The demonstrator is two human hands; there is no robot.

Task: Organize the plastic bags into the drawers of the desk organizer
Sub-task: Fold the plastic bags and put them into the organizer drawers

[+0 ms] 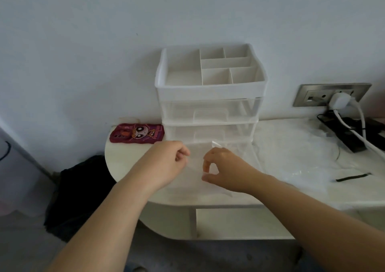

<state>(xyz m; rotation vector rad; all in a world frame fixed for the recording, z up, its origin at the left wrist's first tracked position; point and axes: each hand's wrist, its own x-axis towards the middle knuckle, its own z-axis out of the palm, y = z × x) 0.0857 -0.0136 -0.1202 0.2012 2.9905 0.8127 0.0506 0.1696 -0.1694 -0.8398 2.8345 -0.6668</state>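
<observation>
Clear plastic film, a thin see-through plastic bag, is stretched between both hands just in front of the lowest drawer of the desk organizer. The left hand has its fingers curled in and pinches the bag's left edge. The right hand pinches the right edge between thumb and forefinger, with the other fingers bent. One corner of the bag sticks up above the right hand. Bag and drawer are both transparent, so I cannot tell whether that drawer is pulled out.

The organizer has a white divided tray on top and clear drawers beneath. It stands on the white round-ended bench, close to the wall. To its right on the bench lies a loose heap of clear plastic bags, with a thin black strap at the heap's right edge.

A dark red phone case with a cartoon face lies left of the organizer. At the far right, a white plug sits in a steel wall socket plate, above a black power block.
</observation>
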